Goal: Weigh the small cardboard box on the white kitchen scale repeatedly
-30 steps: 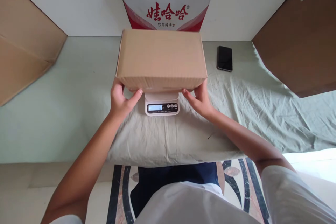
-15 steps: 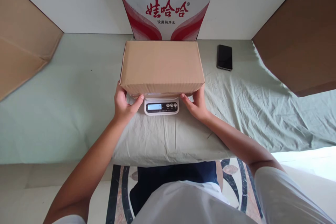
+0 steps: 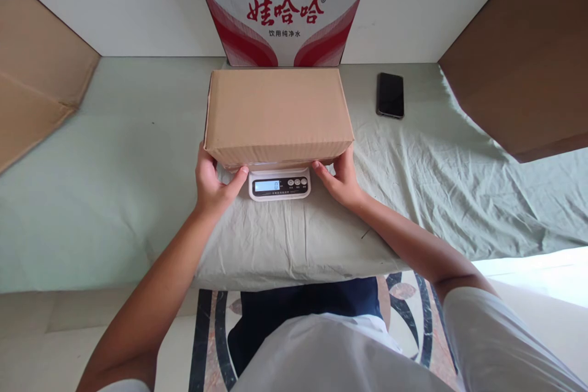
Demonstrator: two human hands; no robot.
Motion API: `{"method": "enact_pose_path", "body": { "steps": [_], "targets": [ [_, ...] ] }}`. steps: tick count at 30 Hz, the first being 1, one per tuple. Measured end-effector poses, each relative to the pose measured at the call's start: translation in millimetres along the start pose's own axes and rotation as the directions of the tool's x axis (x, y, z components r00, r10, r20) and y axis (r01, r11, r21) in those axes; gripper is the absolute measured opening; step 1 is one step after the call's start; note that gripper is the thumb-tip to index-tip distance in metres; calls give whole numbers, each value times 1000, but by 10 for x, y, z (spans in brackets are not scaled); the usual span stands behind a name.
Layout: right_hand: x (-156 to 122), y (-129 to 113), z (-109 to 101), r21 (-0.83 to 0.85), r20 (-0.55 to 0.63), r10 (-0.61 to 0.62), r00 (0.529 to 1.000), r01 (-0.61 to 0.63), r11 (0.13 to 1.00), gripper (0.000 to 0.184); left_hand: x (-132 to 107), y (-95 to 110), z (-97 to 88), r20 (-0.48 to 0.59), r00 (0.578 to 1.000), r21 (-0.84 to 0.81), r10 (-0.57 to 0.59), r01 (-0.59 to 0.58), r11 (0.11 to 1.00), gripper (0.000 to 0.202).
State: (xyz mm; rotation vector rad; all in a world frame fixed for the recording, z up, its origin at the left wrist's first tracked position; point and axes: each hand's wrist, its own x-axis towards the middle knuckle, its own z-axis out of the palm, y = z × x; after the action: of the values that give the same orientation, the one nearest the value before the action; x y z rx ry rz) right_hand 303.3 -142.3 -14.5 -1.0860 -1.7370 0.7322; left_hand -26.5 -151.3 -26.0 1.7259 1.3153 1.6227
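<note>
A closed brown cardboard box (image 3: 278,107) is directly over a white digital scale (image 3: 279,195) and covers its platform. The scale's lit display reads 0. My left hand (image 3: 217,182) grips the box's near left corner, thumb along the lower front edge and fingers hidden at the side and beneath. At the near right corner, my right hand (image 3: 340,179) grips it the same way, its thumb pointing in toward the scale. Whether the box touches the scale's platform cannot be seen.
Behind the box stands a white and red carton (image 3: 285,9) against the white wall. A black phone (image 3: 390,95) lies to the right on the green cloth (image 3: 138,196). Large cardboard pieces flank the surface at left (image 3: 37,67) and right (image 3: 528,67).
The whole view has shifted slightly, with things appearing a little further left and up. Both hands keep their hold on the box, and the display still reads 0.
</note>
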Motion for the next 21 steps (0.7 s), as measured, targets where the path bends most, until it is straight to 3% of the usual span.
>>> {"method": "enact_pose_path", "body": {
  "steps": [10,17,21],
  "targets": [
    [2,-6,29,13,-27,6,1000,-6,1000,95,-5,12,17,1,1000,9,-20,20,1000,72],
    [-25,23,-54,79,-69,6,998,-1,997,126,17,72,-27,39,994,-56,105,-102,993,106],
    [-23,22,-76,87,-57,8,998,-3,996,124,23,93,-23,23,997,-51,76,-75,996,103]
  ]
}}
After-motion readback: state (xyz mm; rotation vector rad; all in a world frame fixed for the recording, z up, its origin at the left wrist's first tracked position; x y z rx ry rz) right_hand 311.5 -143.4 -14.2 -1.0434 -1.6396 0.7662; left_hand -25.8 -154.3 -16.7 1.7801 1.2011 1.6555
